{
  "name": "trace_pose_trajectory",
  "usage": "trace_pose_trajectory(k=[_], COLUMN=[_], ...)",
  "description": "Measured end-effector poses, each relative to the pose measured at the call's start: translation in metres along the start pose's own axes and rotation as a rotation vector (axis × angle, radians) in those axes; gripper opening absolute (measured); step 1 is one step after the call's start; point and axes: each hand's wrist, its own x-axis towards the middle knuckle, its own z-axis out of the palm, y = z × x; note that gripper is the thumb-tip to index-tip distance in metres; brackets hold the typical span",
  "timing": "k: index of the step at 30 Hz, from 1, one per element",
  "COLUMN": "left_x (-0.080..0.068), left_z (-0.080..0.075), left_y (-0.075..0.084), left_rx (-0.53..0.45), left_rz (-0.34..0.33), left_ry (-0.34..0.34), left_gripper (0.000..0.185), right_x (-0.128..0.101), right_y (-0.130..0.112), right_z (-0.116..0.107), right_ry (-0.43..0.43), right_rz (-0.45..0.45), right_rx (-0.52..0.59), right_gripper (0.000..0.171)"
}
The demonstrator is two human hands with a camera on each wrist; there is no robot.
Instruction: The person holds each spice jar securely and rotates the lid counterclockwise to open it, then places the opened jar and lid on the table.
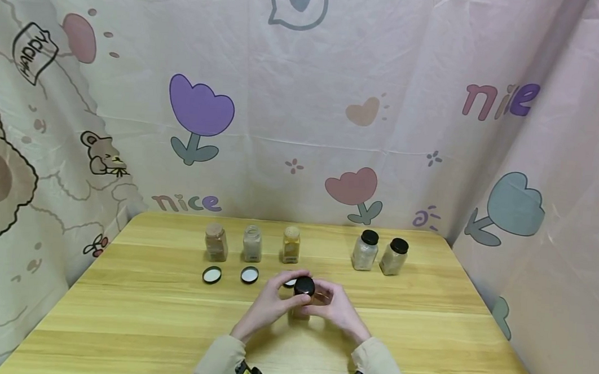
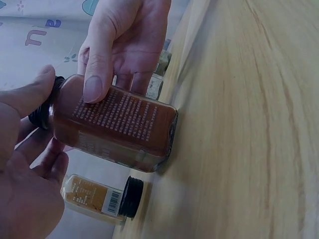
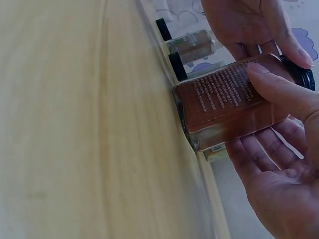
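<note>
Reddish-brown powder fills the spice jar [image 1: 300, 308], standing upright on the wooden table [image 1: 120, 319] near the front edge, between both hands. Right hand [image 1: 338, 309] wraps the jar's body, thumb pressed on the printed label. Left hand [image 1: 269, 304] has fingers curled on the black lid [image 1: 304, 286] at the top. Just behind, two loose lids [image 1: 212, 274] lie flat, white insides up. Farther back, three uncapped jars [image 1: 252, 243] stand in a row; off to the right, two capped jars [image 1: 365, 250] stand together.
</note>
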Motion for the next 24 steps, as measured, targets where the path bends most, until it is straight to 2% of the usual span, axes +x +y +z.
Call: trace_pose_trajectory(k=[3,10,16,24], left_x=[0.001,0.001,0.002,0.002], left_z=[0.0,0.0,0.004,0.011], left_y=[0.0,-0.001,-0.001,-0.001], left_rx=[0.008,-0.03,-0.064,-0.033], left_rz=[0.023,0.026,0.051,0.042], left_ry=[-0.014,-0.03,0.021,0.104], left_gripper=[0.052,0.047,0.045,0.044], right_x=[0.001,0.001,0.001,-0.001], right_y=[0.001,0.003,0.0,-0.004], right_z=[0.0,0.002,0.002,0.004], right_ry=[0.004,0.011,0.043,0.053], right_rz=[-0.009,0.013,-0.003,-0.011], right_rx=[-0.01,-0.02,-0.043,-0.041], right_gripper=[0.052,0.051,0.049,0.046])
